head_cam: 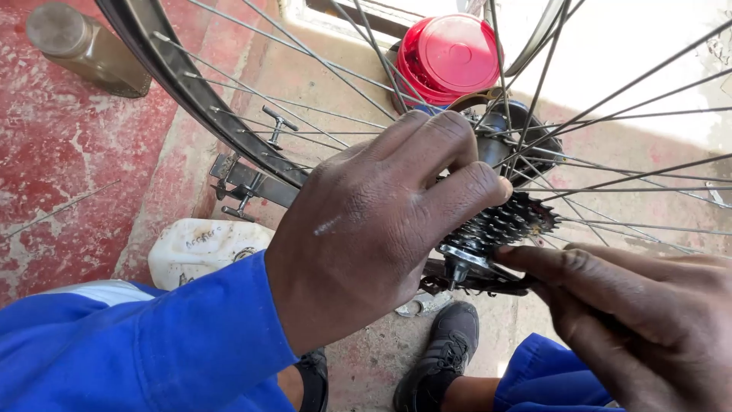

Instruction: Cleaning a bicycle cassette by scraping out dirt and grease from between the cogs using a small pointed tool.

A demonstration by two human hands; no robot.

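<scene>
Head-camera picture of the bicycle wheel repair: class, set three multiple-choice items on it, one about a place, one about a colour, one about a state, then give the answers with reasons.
1. Where does the round red plastic lidded container stand?
A. beyond the wheel's hub, at the top of the view
B. on the person's shoe
C. inside the white jug

2. What colour are the person's sleeves?
A. green
B. blue
C. yellow

3. How does the left hand meet the dark metal stack of toothed sprockets?
A. it is far away from it
B. its fingers rest on it
C. it holds a hammer over it

Answers: 1 A, it shows through the thin metal spokes above the hub. 2 B, both cuffs are bright blue. 3 B, the fingertips lie on the sprockets, while the right hand touches below them.
</scene>
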